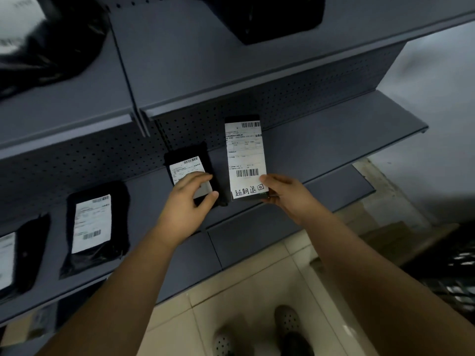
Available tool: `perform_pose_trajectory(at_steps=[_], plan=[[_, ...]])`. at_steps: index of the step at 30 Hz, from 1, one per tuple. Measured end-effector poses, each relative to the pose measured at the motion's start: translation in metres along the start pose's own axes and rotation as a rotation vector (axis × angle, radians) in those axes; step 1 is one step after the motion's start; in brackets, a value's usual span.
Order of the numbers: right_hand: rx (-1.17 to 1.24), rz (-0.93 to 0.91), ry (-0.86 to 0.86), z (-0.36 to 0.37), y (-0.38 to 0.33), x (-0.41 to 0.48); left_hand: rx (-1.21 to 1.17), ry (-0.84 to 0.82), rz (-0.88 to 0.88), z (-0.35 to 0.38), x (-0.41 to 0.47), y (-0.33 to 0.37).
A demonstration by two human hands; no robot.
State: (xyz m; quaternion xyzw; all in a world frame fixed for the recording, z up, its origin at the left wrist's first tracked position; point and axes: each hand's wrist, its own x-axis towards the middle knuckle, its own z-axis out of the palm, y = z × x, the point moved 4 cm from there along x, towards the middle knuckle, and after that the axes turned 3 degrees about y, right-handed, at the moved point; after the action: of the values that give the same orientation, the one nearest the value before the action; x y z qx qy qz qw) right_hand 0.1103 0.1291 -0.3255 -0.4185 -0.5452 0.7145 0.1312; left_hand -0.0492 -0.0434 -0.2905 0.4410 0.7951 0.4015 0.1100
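The left hand (187, 201) keeps no slack: its grip is clamped on the small parcel (190, 160), at 9 o'clock of the tall parcel (245, 155). The right hand (285, 196) pinches that one's 5 o'clock corner. Seat both on the shelf (334, 140), labels outward, before releasing.

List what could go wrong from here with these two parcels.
1. The right grip pinches the tall parcel only at its bottom corner. It could tip sideways or slip from the fingers and fall off the shelf.
2. The left grip covers part of the label on the small parcel. That label could be misread, or the two parcels mixed up.
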Motion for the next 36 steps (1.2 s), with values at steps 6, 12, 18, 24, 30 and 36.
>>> perform_pose_trajectory(at_steps=[6, 12, 18, 24, 30, 36], plan=[[0.094, -0.062, 0.054, -0.021, -0.024, -0.064, -0.017, -0.061, 0.102, -0.010, -0.007, 0.056], [0.136, -0.185, 0.380, -0.119, -0.056, -0.172, -0.131, -0.178, 0.351, 0.026, 0.000, 0.181], [0.161, -0.364, 0.729, -0.231, -0.106, -0.324, -0.313, -0.323, 0.670, 0.077, -0.010, 0.357], [0.170, -0.400, 1.030, -0.306, -0.101, -0.453, -0.428, -0.483, 0.869, 0.142, -0.055, 0.486], [0.262, -0.402, 1.141, -0.367, -0.054, -0.524, -0.405, -0.583, 0.949, 0.212, -0.108, 0.552], [0.285, -0.270, 1.182, -0.446, 0.022, -0.574, -0.336, -0.671, 0.925, 0.301, -0.162, 0.592]])
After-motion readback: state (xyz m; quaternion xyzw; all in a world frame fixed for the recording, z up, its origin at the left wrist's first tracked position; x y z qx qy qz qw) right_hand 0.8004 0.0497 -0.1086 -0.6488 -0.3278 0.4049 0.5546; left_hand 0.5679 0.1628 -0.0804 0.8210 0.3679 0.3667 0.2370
